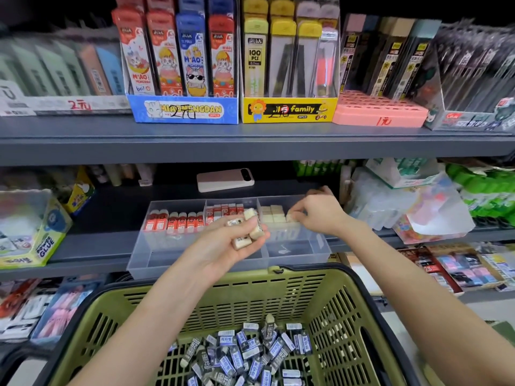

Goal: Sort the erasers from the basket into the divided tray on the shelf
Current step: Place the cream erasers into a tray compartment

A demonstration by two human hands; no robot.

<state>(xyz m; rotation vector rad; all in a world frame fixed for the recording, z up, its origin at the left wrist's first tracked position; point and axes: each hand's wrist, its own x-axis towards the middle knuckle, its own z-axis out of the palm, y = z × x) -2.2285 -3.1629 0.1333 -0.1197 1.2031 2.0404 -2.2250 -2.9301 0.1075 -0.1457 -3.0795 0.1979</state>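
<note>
A clear divided tray point(156, 260) stands on the middle shelf. Red-sleeved erasers point(175, 222) fill its left compartment, more red ones point(223, 210) stand in the middle, and cream erasers point(271, 214) are stacked in the right one. My left hand point(237, 240) hovers over the tray's middle and grips a bunch of cream erasers point(252, 228). My right hand point(317, 211) reaches into the right compartment and pinches one cream eraser point(291, 217) beside the stack. Below, an olive green basket point(328, 307) holds several erasers in dark sleeves point(245, 355).
A white power bank point(225, 179) lies on the shelf behind the tray. A glue box point(41, 238) stands at the left, plastic packs point(418, 207) at the right. The upper shelf carries boxed pencil leads point(288, 110). Packaged goods fill the lower shelf on both sides.
</note>
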